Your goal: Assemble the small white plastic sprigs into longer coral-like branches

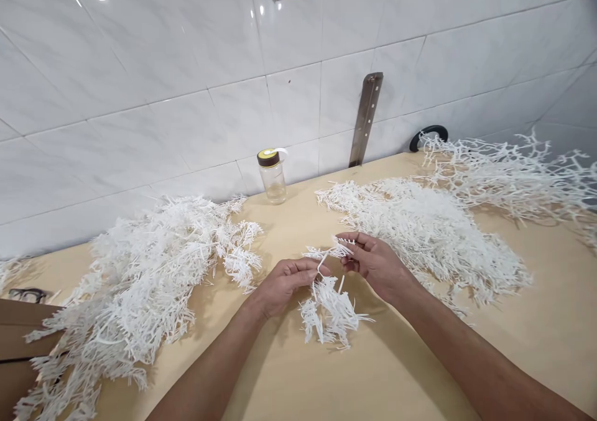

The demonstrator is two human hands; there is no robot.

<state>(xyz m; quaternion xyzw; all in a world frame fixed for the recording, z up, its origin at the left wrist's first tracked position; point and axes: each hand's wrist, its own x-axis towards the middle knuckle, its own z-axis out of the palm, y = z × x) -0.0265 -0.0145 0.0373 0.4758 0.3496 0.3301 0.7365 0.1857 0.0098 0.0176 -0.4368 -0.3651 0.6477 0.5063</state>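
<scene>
A white plastic branch (333, 306) with feathery, leaf-like sprigs hangs over the middle of the table. My left hand (290, 281) pinches its stem between thumb and fingers. My right hand (370, 262) has its fingers closed on a small white sprig (344, 247) near the branch's upper end; whether that sprig is joined to the branch I cannot tell. A big heap of similar white branches (153, 278) lies to the left of my hands. Behind and right of my right hand spreads another pile of fine white sprigs (429, 234).
Bare white forked stems (517, 172) are stacked at the back right, beside a black curved object (429, 136). A clear jar (273, 181) with a dark lid stands near the tiled wall. A metal strip (366, 119) leans there. Glasses (28, 295) and a brown box (23, 340) are far left.
</scene>
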